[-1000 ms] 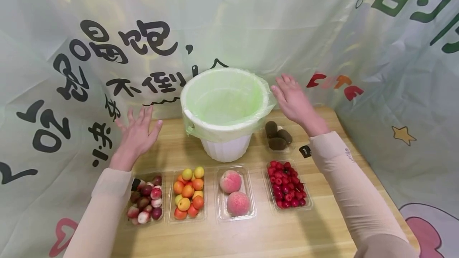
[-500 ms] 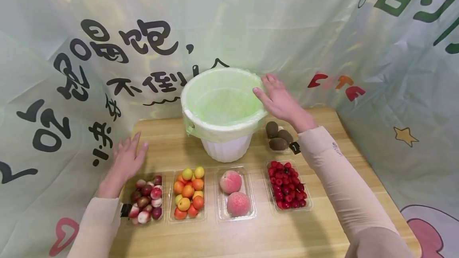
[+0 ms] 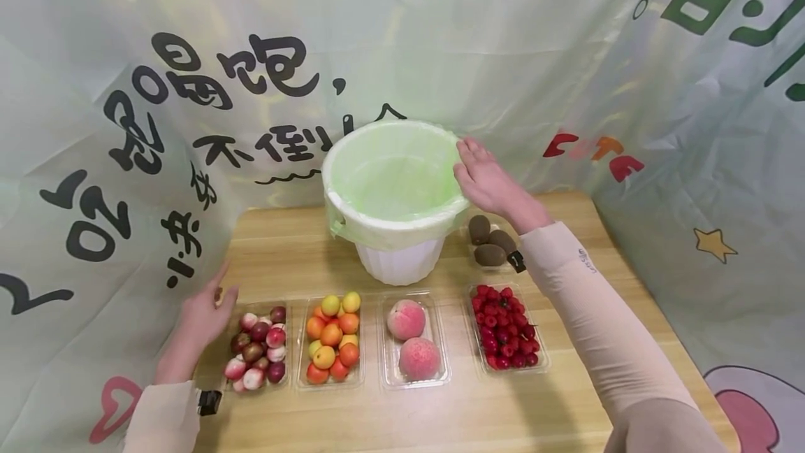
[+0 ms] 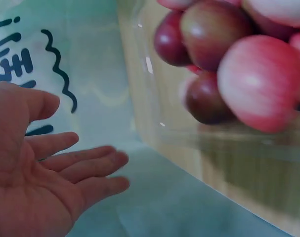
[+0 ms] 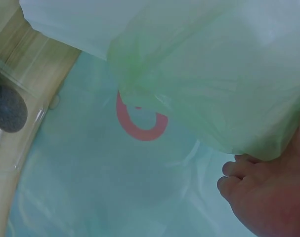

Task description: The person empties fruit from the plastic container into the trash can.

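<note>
My left hand (image 3: 202,317) is held beside a clear tray of red, purple and pale plum-like fruits (image 3: 254,348). Its fingers look relaxed and apart in the left wrist view, where the hand (image 4: 65,177) holds nothing. My right hand (image 3: 489,182) rests at the right rim of a white bucket (image 3: 397,261), its fingers extended over the edge. A thin green bag (image 3: 402,180) lines the bucket and folds over the rim. From the right wrist camera, the bag's loose edge (image 5: 209,113) covers part of the right hand (image 5: 268,195).
In a row stand clear trays of small orange and yellow fruits (image 3: 333,341), two peaches (image 3: 419,358) and red berries (image 3: 503,331). Brown kiwis (image 3: 489,254) lie in a container right of the bucket. Printed cloth walls (image 3: 402,33) border the wooden table (image 3: 352,421).
My left hand has come down and toward me, from left of the bucket to beside the plum-like fruits. My right hand has moved left onto the bucket's rim.
</note>
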A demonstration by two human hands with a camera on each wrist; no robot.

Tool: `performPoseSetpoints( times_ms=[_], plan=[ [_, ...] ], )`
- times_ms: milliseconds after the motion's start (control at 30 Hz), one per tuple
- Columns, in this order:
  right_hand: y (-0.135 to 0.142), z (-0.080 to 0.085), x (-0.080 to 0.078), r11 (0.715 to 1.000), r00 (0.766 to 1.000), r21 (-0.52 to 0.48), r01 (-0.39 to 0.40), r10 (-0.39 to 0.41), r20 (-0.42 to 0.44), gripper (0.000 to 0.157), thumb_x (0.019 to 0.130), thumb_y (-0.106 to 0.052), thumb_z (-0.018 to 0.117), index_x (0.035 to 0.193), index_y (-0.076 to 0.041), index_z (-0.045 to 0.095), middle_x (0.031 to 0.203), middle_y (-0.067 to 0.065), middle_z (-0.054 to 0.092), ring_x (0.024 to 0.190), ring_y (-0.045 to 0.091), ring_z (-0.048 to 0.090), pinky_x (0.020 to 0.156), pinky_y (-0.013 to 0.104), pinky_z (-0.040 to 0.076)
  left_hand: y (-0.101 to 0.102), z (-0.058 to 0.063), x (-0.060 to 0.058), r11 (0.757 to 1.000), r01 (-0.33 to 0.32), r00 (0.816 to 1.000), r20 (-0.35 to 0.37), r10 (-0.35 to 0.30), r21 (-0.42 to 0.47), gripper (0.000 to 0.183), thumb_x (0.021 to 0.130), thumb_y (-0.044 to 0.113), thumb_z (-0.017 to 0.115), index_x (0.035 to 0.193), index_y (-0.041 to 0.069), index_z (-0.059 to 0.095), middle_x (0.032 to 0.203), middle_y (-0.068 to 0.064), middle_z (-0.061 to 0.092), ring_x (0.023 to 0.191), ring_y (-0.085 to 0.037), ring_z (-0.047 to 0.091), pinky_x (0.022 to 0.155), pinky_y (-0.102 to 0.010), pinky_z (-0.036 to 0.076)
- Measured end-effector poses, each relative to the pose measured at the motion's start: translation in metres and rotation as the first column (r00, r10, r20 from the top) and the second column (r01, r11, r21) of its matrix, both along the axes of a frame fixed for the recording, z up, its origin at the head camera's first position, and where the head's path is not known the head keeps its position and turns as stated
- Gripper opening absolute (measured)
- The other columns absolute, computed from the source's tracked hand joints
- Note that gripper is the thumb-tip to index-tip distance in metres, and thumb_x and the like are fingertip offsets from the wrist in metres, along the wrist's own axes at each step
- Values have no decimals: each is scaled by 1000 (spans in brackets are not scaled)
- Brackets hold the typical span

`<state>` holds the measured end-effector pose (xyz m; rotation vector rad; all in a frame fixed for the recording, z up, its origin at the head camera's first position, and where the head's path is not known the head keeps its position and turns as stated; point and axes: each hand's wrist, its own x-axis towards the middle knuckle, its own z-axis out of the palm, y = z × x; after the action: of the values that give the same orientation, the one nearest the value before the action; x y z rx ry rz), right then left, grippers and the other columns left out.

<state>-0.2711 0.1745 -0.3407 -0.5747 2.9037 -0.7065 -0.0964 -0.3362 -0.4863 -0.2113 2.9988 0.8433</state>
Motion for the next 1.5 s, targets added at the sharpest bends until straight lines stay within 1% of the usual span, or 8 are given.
performPoseSetpoints(
  times_ms=[133,267,433,533,667,900,1300,1500],
  plan=[
    [0,-1,0,1000,1000,11,-4,4,-4,68,112,-37,19,167,1,7,177,21,-1,165,37,-2,135,51,0,-5,-15,11,997,-80,985,-158,77,-15,49,106,20,52,139,-16,56,112,-42,69,103,-58,67,92,-68,51],
    [1,-2,1,1000,1000,25,0,0,1,68,112,-38,18,168,0,6,177,20,-1,165,38,-2,135,53,0,-11,-32,23,991,-126,969,-219,116,-32,42,99,14,56,127,-18,63,102,-39,71,93,-56,68,84,-68,52],
    [1,-2,2,999,1000,35,1,-1,-3,68,112,-38,16,168,-1,6,177,20,-1,165,41,-1,134,56,1,-21,-44,33,993,-96,986,-141,86,-66,44,98,13,58,129,-18,61,101,-37,73,96,-59,68,85,-67,51],
    [1,0,2,1000,1000,28,2,-1,-5,68,112,-37,16,168,-1,6,177,21,1,165,41,-1,134,56,1,-26,-46,34,997,-45,999,-16,44,-67,50,101,17,57,136,-18,57,105,-33,75,103,-58,67,89,-65,51],
    [2,1,2,1000,1000,26,3,-3,-3,68,111,-37,15,168,0,6,177,21,0,165,41,-1,134,56,1,-28,-47,34,998,13,995,97,-7,-59,53,103,20,56,139,-19,53,107,-31,75,103,-53,69,90,-60,53],
    [4,-1,1,999,1000,33,8,-8,1,68,110,-38,13,168,-2,5,178,19,-1,165,40,-2,134,56,1,-23,-51,35,999,36,989,145,-41,32,51,101,14,60,137,-21,54,103,-29,77,77,-22,69,66,-32,52],
    [4,1,2,999,1000,53,7,-7,11,68,109,-34,12,169,-3,3,178,18,0,165,39,-1,134,58,1,-16,-59,36,996,-14,990,142,1,90,49,97,8,61,138,-18,53,74,-7,68,62,-12,54,58,-26,45],
    [3,1,1,999,1000,54,3,-5,22,68,109,-35,11,169,-5,2,178,17,-1,165,40,-2,133,58,1,-18,-64,38,994,-13,984,178,-6,108,50,96,4,59,141,-17,50,73,-3,61,63,-13,51,58,-27,43]
  ],
)
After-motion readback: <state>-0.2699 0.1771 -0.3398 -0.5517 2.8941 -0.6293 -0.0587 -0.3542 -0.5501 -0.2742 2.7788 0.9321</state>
